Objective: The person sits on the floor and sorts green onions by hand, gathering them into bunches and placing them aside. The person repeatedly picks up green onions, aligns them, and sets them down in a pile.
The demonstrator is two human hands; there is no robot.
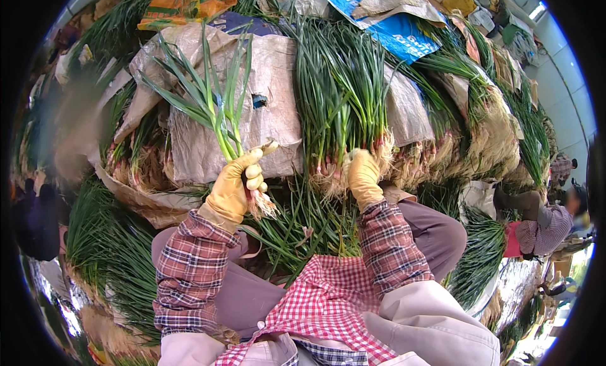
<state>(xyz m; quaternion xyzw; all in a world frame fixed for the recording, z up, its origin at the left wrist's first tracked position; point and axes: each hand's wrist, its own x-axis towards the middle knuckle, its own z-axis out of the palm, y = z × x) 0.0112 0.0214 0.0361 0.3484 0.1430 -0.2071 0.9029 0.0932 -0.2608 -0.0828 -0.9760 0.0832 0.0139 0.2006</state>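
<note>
My left hand (239, 179), in a yellowish glove, is closed round a small bunch of green onions (218, 110). Their leaves point up and away from me, and the pale roots hang below the fist. My right hand (363, 172), gloved alike, is at the root end of a broad pile of green onions (338, 87) lying on woven sacking. Its fingertips are hidden among the roots, so whether it grips any is unclear. A whitish woven sack (274, 124) lies flat behind the left hand, left of the pile.
More green onions (322, 224) lie between my knees. Large heaps stand at the left (118, 252) and right (492, 124), partly under sacks. A blue printed sack (402, 37) and an orange one (187, 8) lie at the far side. Another person (539, 228) sits at the right.
</note>
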